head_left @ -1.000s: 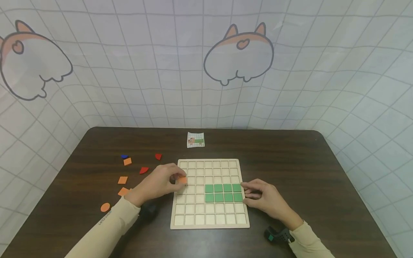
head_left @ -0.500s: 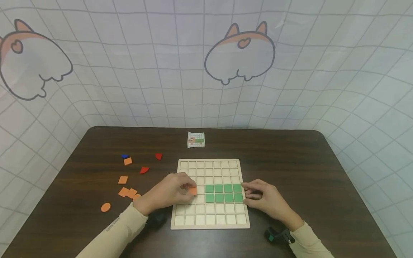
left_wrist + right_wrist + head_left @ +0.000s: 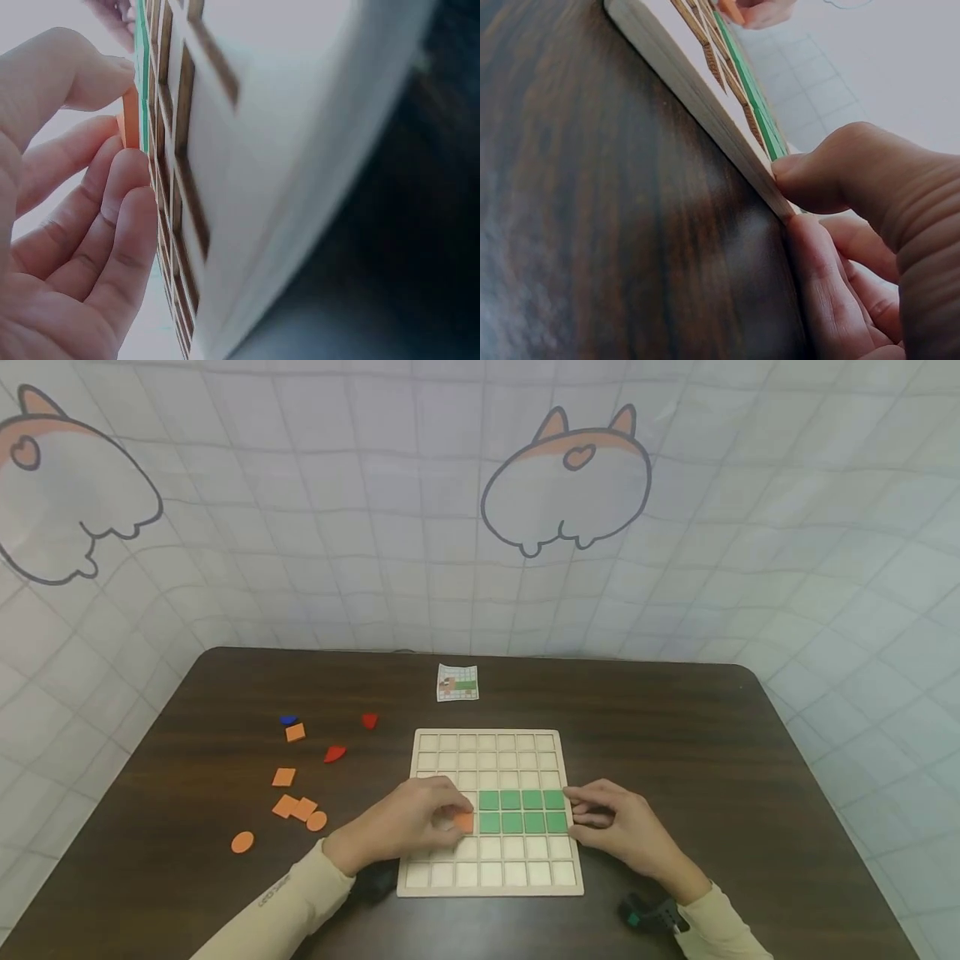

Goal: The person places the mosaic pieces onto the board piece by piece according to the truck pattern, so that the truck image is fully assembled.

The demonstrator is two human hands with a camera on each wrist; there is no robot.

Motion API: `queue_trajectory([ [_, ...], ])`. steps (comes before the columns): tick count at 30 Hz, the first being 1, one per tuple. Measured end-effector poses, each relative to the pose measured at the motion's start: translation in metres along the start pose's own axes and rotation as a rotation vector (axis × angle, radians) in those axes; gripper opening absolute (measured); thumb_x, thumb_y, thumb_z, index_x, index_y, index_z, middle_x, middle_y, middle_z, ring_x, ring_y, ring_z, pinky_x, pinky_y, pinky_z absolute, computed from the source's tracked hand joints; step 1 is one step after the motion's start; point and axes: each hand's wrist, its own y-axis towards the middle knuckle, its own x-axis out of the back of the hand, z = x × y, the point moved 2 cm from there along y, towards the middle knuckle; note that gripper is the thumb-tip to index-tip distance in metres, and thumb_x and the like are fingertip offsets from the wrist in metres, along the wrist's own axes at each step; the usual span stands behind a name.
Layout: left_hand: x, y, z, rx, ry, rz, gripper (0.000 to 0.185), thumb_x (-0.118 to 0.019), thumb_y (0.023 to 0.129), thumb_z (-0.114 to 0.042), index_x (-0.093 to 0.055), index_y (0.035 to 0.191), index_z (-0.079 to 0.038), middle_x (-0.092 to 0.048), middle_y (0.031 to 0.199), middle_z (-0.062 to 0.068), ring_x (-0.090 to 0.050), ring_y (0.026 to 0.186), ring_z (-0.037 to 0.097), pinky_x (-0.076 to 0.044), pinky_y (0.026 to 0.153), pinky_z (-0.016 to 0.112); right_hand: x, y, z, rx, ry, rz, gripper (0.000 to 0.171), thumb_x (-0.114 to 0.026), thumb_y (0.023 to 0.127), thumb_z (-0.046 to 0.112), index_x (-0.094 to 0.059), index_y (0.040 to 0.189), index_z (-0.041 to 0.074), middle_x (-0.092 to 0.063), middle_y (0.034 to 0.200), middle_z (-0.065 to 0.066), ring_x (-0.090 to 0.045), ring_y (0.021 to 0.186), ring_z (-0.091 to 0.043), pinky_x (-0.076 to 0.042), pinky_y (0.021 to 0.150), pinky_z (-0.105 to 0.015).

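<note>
Since a second ago the left hand (image 3: 408, 825) has slid its orange tile (image 3: 463, 821) down and right across the board (image 3: 491, 885), now just beside the green tiles (image 3: 522, 811).

Head view: right hand (image 3: 618, 828) steadies the board's right edge on the surface (image 3: 750, 793).

Left wrist: fingers (image 3: 124, 195) pinch the tile's edges; looks thin, light, stiff.

Right wrist: thumb and fingers (image 3: 821, 296) curl round the rim.

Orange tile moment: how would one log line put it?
left hand: pinches orange tile beside green tiles | right hand: steadies grid board edge
</note>
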Motion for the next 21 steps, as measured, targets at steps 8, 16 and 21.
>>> queue_trajectory([
  [8, -0.0032, 0.0022, -0.0021, 0.021, -0.005, 0.021, 0.022, -0.077, 0.089, -0.016, -0.079, 0.11, -0.016, -0.073, 0.104, -0.006, -0.061, 0.089, 0.003, -0.053, 0.079, 0.019, -0.0007, 0.0001, -0.0031, -0.002, -0.001, 0.001, 0.052, -0.085, 0.085, 0.02, -0.07, 0.134, 0.014, -0.067, 0.117, -0.002, -0.066, 0.097, 0.001, -0.058, 0.088, -0.014],
  [16, -0.0041, 0.0027, -0.0021, 0.021, 0.001, 0.036, 0.02, -0.076, 0.089, -0.016, -0.079, 0.109, -0.016, -0.074, 0.103, -0.006, -0.061, 0.09, 0.002, -0.053, 0.081, 0.02, -0.0009, -0.0005, -0.0002, 0.0, -0.023, -0.003, 0.052, -0.086, 0.085, 0.02, -0.07, 0.134, 0.014, -0.067, 0.117, -0.001, -0.065, 0.097, 0.002, -0.058, 0.088, -0.015],
  [21, -0.0035, 0.0035, -0.0006, 0.014, -0.001, 0.041, 0.02, -0.076, 0.09, -0.017, -0.079, 0.11, -0.016, -0.074, 0.106, -0.006, -0.064, 0.094, 0.003, -0.056, 0.086, 0.023, -0.0004, 0.0008, 0.0004, 0.0, -0.028, -0.006, 0.051, -0.086, 0.085, 0.02, -0.071, 0.133, 0.015, -0.068, 0.117, -0.001, -0.065, 0.096, 0.002, -0.058, 0.088, -0.015],
])
